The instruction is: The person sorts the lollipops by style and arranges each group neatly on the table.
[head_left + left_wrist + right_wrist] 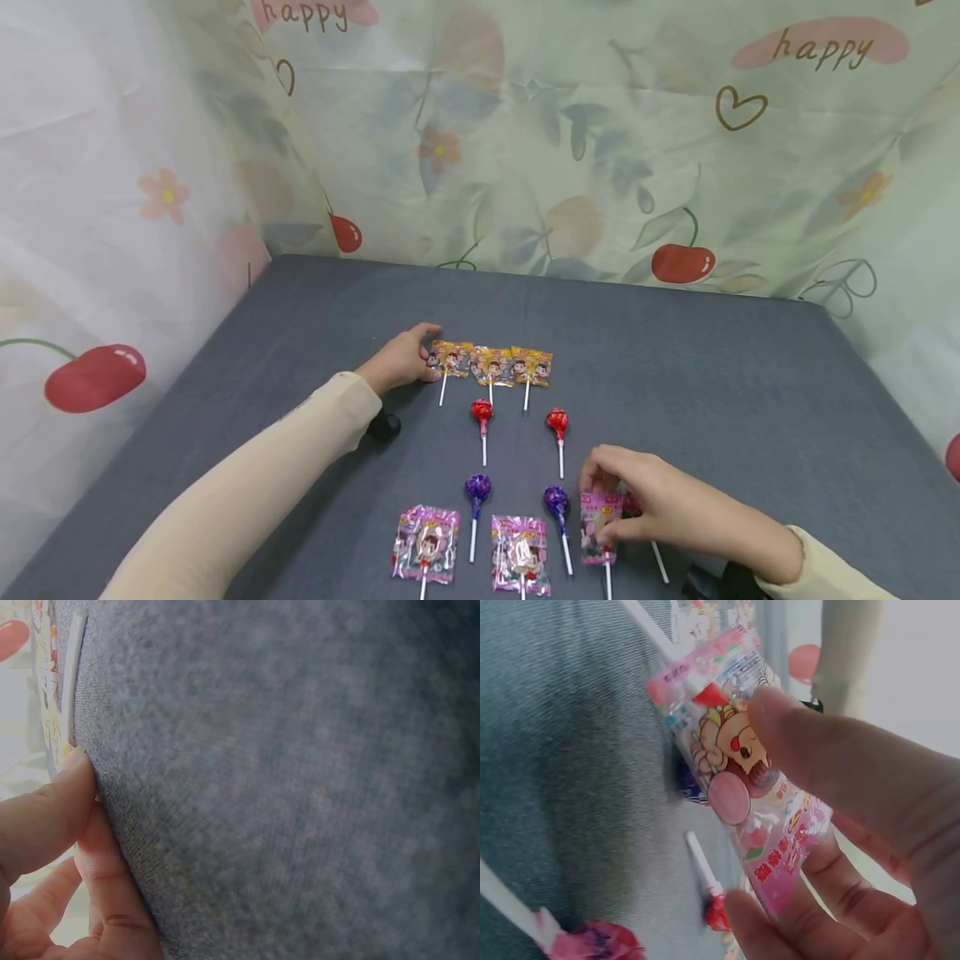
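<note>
My left hand (403, 360) pinches the left edge of an orange-wrapped lollipop (450, 360), the leftmost in a row of three at the far side. In the left wrist view, thumb and fingers (109, 877) meet right at the wrapper, beside its white stick (73, 675). My right hand (645, 500) holds a flat pink-wrapped lollipop (739, 750) between thumb and fingers, its stick pointing towards me in the head view. A round red lollipop (632, 504) is partly hidden behind that hand.
Two red lollipops (557, 421) and two purple ones (477, 487) lie in the middle. Two pink-wrapped lollipops (426, 543) lie near the front. The dark grey table (675, 358) is backed by a printed curtain (525, 150).
</note>
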The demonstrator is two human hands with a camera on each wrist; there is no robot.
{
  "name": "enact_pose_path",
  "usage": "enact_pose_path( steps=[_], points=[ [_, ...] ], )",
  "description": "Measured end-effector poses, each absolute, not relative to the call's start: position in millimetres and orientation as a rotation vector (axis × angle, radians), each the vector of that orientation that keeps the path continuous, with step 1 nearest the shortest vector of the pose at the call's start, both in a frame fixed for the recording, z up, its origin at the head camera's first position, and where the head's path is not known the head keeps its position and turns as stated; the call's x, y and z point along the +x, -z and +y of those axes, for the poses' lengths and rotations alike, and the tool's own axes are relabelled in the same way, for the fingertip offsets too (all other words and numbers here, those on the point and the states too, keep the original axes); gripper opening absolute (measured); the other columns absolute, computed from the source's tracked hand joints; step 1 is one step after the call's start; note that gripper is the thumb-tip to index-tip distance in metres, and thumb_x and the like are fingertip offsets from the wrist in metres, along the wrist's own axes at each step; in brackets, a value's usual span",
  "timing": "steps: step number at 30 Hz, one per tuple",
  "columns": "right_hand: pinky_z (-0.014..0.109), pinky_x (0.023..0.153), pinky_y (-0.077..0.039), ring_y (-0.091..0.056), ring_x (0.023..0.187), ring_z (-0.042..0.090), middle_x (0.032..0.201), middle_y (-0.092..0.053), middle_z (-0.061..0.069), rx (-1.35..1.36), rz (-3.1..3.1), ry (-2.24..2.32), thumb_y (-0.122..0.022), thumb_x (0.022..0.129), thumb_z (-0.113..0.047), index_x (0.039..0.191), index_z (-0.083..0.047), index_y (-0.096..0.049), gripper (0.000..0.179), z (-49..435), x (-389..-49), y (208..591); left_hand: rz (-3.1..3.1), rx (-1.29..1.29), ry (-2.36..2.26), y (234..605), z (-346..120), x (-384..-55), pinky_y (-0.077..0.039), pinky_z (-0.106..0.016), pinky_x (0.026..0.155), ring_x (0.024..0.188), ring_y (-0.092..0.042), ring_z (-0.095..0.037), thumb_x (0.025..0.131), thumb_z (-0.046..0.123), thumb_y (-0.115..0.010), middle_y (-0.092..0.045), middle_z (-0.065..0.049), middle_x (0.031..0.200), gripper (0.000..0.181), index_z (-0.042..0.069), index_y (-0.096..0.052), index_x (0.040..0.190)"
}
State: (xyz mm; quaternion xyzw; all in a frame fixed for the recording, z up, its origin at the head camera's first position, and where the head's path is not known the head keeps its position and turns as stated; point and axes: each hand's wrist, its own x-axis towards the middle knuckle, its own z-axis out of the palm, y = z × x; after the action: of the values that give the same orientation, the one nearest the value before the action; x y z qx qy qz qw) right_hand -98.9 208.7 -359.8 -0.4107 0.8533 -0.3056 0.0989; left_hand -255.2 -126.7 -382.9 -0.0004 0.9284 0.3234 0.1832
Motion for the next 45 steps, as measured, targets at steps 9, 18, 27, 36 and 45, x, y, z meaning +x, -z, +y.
enact_pose_path(
  steps=[9,18,27,36,45],
  points=[
    [0.020,0.064,-0.049,-0.051,0.081,-0.002,0.092,-0.055,-0.013,-1.269,2.528,0.987,-0.080,0.077,-0.030,0.104,-0.025,-0.057,0.035,209,-97,353,2.613,0.012,-0.923,382,-127,-254,-0.037,-0.031,0.069,0.080,-0.047,-0.020,0.084,0.011,-0.075,-0.050,-0.007,0.096,0.077,0.019,-0.035,0.149],
    [0.021,0.064,-0.053,-0.056,0.083,0.000,0.099,-0.061,-0.008,-1.247,2.542,1.077,-0.076,0.082,-0.025,0.111,-0.022,-0.062,0.033,209,-99,341,2.604,-0.006,-0.930,383,-126,-253,-0.037,-0.031,0.069,0.080,-0.047,-0.020,0.084,0.011,-0.075,-0.050,-0.007,0.096,0.076,0.020,-0.035,0.149],
    [0.025,0.070,-0.056,-0.062,0.085,0.003,0.106,-0.059,-0.006,-1.178,2.704,1.215,-0.071,0.085,-0.006,0.123,-0.015,-0.064,0.040,213,-110,320,2.602,0.014,-0.939,383,-126,-254,-0.037,-0.031,0.068,0.079,-0.047,-0.020,0.084,0.010,-0.075,-0.050,-0.008,0.096,0.077,0.018,-0.034,0.149],
    [0.021,0.071,-0.055,-0.067,0.081,0.005,0.107,-0.064,0.003,-0.901,2.851,1.332,-0.072,0.082,-0.001,0.123,-0.008,-0.064,0.042,212,-131,306,2.602,-0.001,-0.929,381,-126,-255,-0.037,-0.031,0.069,0.080,-0.047,-0.020,0.085,0.011,-0.075,-0.050,-0.008,0.096,0.076,0.019,-0.035,0.149],
    [0.020,0.070,-0.054,-0.067,0.081,0.003,0.102,-0.068,0.008,-0.614,2.902,1.500,-0.074,0.085,-0.012,0.114,-0.008,-0.065,0.031,204,-157,298,2.601,0.006,-0.922,381,-126,-254,-0.037,-0.031,0.068,0.080,-0.047,-0.020,0.085,0.012,-0.074,-0.050,-0.008,0.097,0.076,0.019,-0.034,0.149]
  ],
)
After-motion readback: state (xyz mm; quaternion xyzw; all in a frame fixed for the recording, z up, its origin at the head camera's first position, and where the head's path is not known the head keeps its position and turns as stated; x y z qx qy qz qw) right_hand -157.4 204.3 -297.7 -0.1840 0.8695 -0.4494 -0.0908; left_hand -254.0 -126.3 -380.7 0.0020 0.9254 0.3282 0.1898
